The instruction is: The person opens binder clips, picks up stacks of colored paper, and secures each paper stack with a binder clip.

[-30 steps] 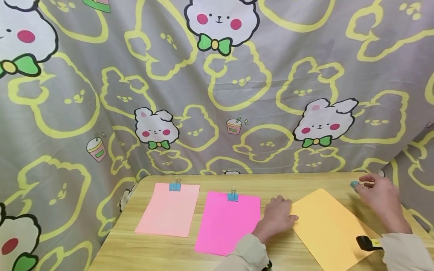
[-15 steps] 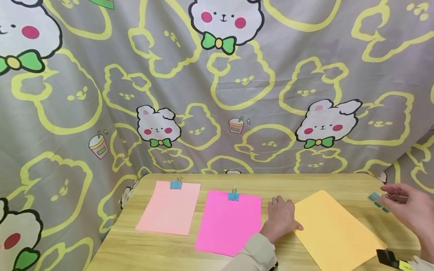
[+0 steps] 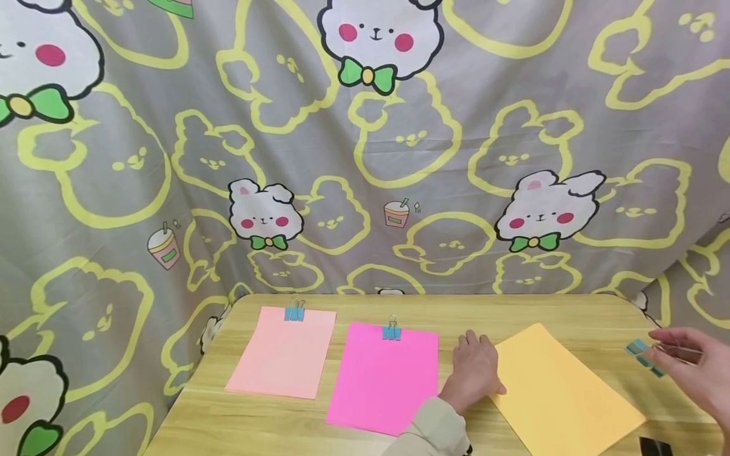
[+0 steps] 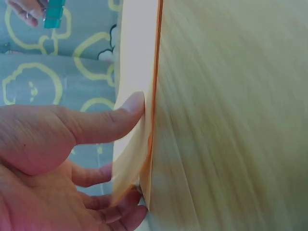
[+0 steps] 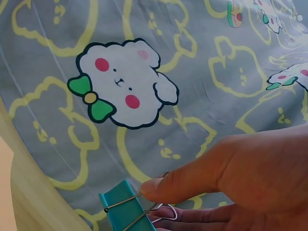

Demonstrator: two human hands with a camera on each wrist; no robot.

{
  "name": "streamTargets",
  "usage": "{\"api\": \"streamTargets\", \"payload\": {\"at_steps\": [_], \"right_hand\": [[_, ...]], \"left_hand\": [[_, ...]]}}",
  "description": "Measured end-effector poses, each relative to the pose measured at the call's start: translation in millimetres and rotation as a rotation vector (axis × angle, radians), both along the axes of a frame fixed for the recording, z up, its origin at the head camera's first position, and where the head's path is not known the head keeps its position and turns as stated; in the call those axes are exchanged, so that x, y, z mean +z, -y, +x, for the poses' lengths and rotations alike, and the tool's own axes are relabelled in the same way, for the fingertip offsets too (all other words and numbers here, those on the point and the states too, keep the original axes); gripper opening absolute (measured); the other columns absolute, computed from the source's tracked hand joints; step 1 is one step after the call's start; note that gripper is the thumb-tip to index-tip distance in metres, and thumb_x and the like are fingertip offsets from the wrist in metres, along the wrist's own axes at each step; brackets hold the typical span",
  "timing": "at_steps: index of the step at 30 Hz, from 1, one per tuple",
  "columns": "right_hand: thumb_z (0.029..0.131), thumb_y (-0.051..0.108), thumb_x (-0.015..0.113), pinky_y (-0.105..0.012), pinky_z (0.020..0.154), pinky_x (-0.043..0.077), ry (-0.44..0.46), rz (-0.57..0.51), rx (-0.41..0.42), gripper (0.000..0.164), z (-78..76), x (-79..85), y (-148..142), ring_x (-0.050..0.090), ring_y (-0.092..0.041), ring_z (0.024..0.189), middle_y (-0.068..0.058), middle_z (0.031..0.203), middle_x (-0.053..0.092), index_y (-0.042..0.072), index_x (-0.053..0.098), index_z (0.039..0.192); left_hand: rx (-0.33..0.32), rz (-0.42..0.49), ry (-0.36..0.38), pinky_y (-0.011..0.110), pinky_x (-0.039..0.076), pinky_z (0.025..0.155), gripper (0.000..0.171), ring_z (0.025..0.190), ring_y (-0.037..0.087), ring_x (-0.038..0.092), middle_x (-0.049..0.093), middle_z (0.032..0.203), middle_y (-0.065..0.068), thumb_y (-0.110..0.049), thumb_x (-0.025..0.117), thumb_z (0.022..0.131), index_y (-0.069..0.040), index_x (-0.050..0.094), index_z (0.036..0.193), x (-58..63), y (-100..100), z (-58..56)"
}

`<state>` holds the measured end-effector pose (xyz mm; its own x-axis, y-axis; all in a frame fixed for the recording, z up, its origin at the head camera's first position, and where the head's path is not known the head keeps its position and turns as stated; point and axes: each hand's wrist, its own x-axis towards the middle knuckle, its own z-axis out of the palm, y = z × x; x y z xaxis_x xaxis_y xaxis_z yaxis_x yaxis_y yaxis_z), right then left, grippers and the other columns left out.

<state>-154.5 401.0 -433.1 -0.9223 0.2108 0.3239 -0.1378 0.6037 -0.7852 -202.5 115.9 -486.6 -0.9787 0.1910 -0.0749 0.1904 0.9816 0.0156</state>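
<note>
A stack of orange-yellow paper lies slanted on the right half of the table. My left hand grips its left corner; in the left wrist view the thumb lies on the paper's face and the fingers are behind the edge. To the right of the stack, above the table, my right hand pinches a blue binder clip by its wire handles. The right wrist view shows the thumb pressing one handle of the clip, other fingers partly cut off below.
A light pink paper stack with a blue binder clip on its top edge lies at left. Beside it is a hot pink stack with another blue clip. A patterned curtain hangs behind the wooden table.
My right hand has moved right and toward me with the binder clip, away from the table's back right. The left hand stays at the orange-yellow paper's left corner.
</note>
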Motion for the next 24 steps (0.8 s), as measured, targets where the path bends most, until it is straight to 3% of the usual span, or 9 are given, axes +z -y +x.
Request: {"api": "streamTargets", "payload": {"at_steps": [5,10,15,17,21,24], "right_hand": [[0.092,-0.003,0.068,-0.006,0.058,0.041,0.032,0.014,0.009,0.045,1.4,-0.5,-2.4,0.045,0.022,0.076,0.043,0.088,0.047,0.041,0.059,0.095],[0.092,-0.004,0.069,-0.004,0.059,0.04,0.021,0.024,0.01,0.047,3.8,2.2,0.2,0.045,0.021,0.076,0.044,0.088,0.046,0.042,0.059,0.094],[0.091,-0.006,0.069,-0.003,0.06,0.039,-0.012,0.024,0.017,0.051,5.0,4.4,3.3,0.045,0.023,0.077,0.044,0.09,0.046,0.043,0.058,0.095],[0.09,-0.008,0.069,-0.002,0.061,0.039,-0.036,0.025,0.02,0.052,4.8,4.4,3.6,0.045,0.023,0.077,0.044,0.09,0.047,0.043,0.058,0.095],[0.089,-0.01,0.069,-0.001,0.062,0.039,-0.073,0.012,0.025,0.058,4.0,3.4,2.3,0.046,0.023,0.078,0.043,0.09,0.049,0.046,0.058,0.095],[0.089,-0.01,0.069,-0.001,0.062,0.039,-0.075,0.007,0.024,0.059,4.1,2.5,1.7,0.046,0.023,0.078,0.043,0.091,0.048,0.047,0.057,0.094]], "left_hand": [[0.01,0.001,-0.056,0.025,0.04,0.064,0.073,0.079,0.011,0.043,0.042,0.088,-0.001,-0.052,0.096,0.062,-0.019,0.046,0.103,0.6,-4.9,3.4],[0.009,0.033,-0.038,0.028,0.036,0.063,0.059,0.072,0.015,0.039,0.042,0.08,-0.001,-0.035,0.09,0.076,-0.02,0.04,0.104,2.4,-7.4,6.1],[-0.007,0.093,-0.015,0.027,0.033,0.06,0.061,0.068,0.015,0.038,0.04,0.075,-0.003,-0.028,0.088,0.076,-0.023,0.035,0.106,0.9,-8.7,5.1],[-0.024,0.122,-0.007,0.025,0.034,0.059,0.063,0.067,0.014,0.039,0.041,0.078,-0.004,-0.026,0.089,0.075,-0.023,0.036,0.108,-0.3,-9.0,3.6],[-0.057,0.135,0.021,0.023,0.038,0.06,0.055,0.069,0.013,0.042,0.053,0.109,-0.001,-0.025,0.089,0.076,-0.022,0.048,0.112,-3.1,-7.7,0.7],[-0.066,0.129,0.027,0.025,0.038,0.06,0.046,0.069,0.013,0.041,0.05,0.115,0.0,-0.026,0.088,0.077,-0.023,0.053,0.108,-5.1,-5.9,0.5]]}}
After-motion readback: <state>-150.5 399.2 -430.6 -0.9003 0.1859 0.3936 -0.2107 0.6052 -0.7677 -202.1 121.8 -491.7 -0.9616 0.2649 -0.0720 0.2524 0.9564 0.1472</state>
